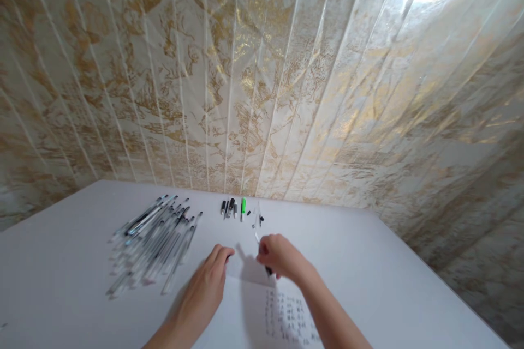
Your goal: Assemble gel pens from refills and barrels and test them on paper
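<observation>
My left hand [215, 270] is closed above the white table, left of the written sheet, with a small dark tip showing between thumb and forefinger; it looks like a pen cap. My right hand [278, 255] is closed around a pen [268, 271], its dark end pointing down and a pale part sticking up past the fingers. Below that hand lies a white paper [286, 313] with rows of dark handwriting. The two hands are apart.
Many clear pens [155, 245] lie in a loose pile on the table [352, 251] at the left. Toward the back edge sit several dark pen parts [231, 204], a green highlighter [243, 206] and small loose pieces [262, 218]. Patterned gold-and-white curtain [245, 76] hangs behind.
</observation>
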`<move>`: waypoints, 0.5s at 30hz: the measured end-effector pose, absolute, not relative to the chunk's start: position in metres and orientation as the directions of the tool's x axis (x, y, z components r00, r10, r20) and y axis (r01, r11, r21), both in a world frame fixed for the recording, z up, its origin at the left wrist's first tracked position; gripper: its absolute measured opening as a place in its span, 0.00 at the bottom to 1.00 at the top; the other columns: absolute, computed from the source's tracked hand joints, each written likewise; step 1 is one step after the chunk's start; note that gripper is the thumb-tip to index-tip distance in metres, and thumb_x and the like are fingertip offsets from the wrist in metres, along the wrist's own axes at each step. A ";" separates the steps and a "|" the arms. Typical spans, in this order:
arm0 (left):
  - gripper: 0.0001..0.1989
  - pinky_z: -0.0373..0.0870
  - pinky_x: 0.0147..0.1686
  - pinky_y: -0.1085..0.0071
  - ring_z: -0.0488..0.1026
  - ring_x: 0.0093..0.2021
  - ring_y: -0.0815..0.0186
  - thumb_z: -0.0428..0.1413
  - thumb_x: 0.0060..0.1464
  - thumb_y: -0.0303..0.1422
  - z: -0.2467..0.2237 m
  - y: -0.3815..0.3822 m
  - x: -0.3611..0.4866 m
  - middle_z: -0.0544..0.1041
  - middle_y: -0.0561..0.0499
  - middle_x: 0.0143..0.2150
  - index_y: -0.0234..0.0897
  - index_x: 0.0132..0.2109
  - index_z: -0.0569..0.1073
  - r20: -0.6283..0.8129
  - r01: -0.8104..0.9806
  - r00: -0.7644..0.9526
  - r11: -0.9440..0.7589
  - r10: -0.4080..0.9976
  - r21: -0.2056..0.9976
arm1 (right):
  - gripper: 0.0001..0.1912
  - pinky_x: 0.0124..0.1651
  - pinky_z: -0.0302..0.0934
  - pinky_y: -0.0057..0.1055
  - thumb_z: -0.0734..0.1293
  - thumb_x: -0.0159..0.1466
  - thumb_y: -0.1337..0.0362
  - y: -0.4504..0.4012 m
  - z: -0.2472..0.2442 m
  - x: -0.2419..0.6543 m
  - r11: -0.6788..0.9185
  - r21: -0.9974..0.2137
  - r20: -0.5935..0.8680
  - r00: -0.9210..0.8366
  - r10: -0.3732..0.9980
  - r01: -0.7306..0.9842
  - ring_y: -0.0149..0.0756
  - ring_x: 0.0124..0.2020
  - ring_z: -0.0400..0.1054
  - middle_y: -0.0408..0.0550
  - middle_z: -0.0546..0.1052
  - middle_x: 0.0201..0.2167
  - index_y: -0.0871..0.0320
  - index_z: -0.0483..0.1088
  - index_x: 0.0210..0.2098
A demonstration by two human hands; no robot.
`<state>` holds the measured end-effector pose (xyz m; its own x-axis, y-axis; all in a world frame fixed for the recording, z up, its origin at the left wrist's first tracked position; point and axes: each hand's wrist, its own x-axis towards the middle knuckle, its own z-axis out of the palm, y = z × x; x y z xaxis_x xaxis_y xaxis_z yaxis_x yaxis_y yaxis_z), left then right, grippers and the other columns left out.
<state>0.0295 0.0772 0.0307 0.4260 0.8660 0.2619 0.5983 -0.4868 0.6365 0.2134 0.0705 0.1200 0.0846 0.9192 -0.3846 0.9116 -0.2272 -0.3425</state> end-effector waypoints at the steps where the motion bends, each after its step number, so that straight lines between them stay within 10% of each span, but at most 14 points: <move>1: 0.19 0.71 0.46 0.65 0.74 0.44 0.61 0.39 0.55 0.20 0.029 0.075 0.031 0.73 0.47 0.42 0.40 0.46 0.69 0.280 0.579 0.439 -0.507 0.854 0.639 | 0.09 0.36 0.71 0.35 0.66 0.66 0.63 0.087 0.121 0.230 -0.280 -0.336 -0.437 0.115 0.892 0.899 0.34 0.33 0.74 0.47 0.78 0.36 0.62 0.72 0.42; 15: 0.21 0.69 0.46 0.64 0.70 0.44 0.61 0.42 0.55 0.16 0.029 0.070 0.032 0.72 0.48 0.42 0.41 0.46 0.72 0.253 0.620 0.501 -0.547 0.827 0.562 | 0.17 0.45 0.68 0.42 0.66 0.67 0.61 0.189 0.090 0.293 -0.544 -0.252 -0.445 0.403 0.800 0.801 0.41 0.45 0.71 0.53 0.72 0.50 0.61 0.67 0.52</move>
<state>0.0324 0.0696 0.0291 0.5011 0.8275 0.2533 0.6198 -0.5475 0.5622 0.2932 0.1894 0.0898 0.4030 0.7997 -0.4450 0.8007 -0.5436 -0.2517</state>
